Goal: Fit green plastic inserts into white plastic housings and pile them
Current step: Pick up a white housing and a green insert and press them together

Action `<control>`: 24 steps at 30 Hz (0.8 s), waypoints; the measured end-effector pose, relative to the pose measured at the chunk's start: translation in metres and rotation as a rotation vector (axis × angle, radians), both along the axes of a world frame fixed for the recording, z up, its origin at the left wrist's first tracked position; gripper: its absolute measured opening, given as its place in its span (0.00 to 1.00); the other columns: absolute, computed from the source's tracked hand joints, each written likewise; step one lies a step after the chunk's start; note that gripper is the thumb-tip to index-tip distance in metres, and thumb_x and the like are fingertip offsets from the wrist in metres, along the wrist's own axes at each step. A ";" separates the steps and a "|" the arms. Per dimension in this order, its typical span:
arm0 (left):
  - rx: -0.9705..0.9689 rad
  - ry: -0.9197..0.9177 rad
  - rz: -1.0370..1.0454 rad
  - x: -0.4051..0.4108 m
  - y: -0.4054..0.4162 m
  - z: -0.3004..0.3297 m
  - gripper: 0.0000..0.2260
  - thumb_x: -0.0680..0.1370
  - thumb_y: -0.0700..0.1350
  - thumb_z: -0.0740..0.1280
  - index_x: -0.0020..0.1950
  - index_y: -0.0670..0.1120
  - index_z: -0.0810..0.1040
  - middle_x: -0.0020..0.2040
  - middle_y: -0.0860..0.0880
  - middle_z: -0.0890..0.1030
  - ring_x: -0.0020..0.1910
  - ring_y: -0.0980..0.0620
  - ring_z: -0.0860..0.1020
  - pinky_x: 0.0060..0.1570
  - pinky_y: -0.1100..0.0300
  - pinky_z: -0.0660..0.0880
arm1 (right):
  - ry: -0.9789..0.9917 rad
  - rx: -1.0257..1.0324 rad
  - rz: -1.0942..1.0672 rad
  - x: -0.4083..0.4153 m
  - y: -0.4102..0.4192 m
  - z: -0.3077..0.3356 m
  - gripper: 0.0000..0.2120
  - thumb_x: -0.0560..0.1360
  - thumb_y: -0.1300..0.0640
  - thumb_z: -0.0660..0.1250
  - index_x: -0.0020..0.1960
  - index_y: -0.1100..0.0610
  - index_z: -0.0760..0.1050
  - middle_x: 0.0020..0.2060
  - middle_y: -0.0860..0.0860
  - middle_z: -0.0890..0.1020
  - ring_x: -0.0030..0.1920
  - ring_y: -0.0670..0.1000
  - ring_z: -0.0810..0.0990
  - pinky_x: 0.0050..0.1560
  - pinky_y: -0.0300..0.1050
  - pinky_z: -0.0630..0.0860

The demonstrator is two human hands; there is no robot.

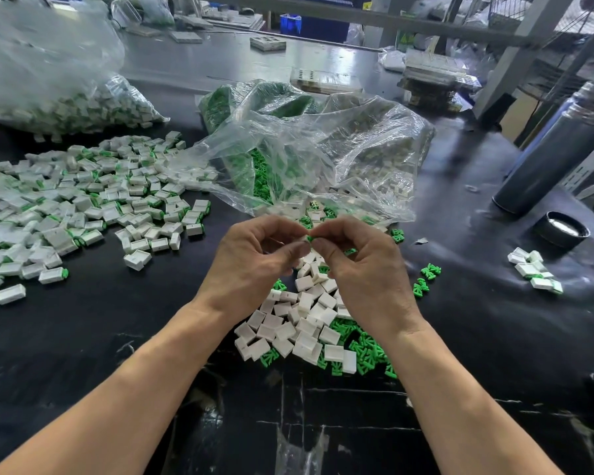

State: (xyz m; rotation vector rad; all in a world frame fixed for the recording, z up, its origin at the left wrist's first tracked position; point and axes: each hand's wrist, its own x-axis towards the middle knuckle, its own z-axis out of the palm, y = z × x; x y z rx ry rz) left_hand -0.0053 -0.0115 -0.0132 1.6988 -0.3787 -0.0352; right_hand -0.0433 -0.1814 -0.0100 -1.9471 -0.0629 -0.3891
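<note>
My left hand (pixel 254 258) and my right hand (pixel 360 265) meet fingertip to fingertip above the table's middle. Between them a small white housing (pixel 303 238) and a green insert (pixel 310 238) are pinched, mostly hidden by the fingers. Under my hands lies a heap of loose white housings (pixel 299 323) mixed with green inserts (pixel 364 351). A broad pile of fitted white-and-green pieces (pixel 83 204) spreads over the left of the table.
An open clear bag (pixel 309 156) with green inserts and white housings lies behind my hands. Another full bag (pixel 48 90) sits far left. A dark metal flask (pixel 556 149) and its lid (pixel 563 229) stand right, near a small group of fitted pieces (pixel 535 272).
</note>
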 end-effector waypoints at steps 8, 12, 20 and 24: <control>-0.218 0.148 -0.005 -0.002 -0.004 0.007 0.06 0.75 0.35 0.74 0.52 0.39 0.83 0.42 0.46 0.85 0.38 0.53 0.83 0.41 0.62 0.82 | 0.041 0.186 0.018 0.000 0.005 0.003 0.09 0.78 0.61 0.74 0.47 0.46 0.84 0.42 0.46 0.87 0.39 0.44 0.84 0.41 0.41 0.81; -0.310 0.200 -0.032 -0.004 -0.006 0.008 0.05 0.75 0.33 0.72 0.49 0.40 0.82 0.41 0.44 0.83 0.38 0.50 0.81 0.42 0.58 0.84 | 0.119 0.347 -0.002 -0.001 0.007 0.004 0.04 0.79 0.61 0.73 0.48 0.53 0.84 0.38 0.50 0.87 0.33 0.48 0.82 0.38 0.46 0.82; -0.326 0.244 -0.023 -0.003 -0.005 0.005 0.10 0.71 0.39 0.75 0.50 0.39 0.83 0.39 0.42 0.84 0.37 0.48 0.83 0.41 0.55 0.84 | 0.038 0.230 -0.041 -0.004 0.012 0.003 0.08 0.79 0.61 0.72 0.44 0.49 0.83 0.36 0.48 0.86 0.34 0.45 0.80 0.35 0.43 0.80; -0.262 0.217 0.011 -0.003 -0.006 0.005 0.09 0.70 0.39 0.76 0.48 0.38 0.84 0.38 0.40 0.85 0.35 0.48 0.83 0.40 0.54 0.85 | 0.048 0.149 -0.084 -0.004 0.012 0.003 0.09 0.78 0.59 0.73 0.43 0.47 0.82 0.36 0.45 0.85 0.36 0.45 0.81 0.42 0.53 0.83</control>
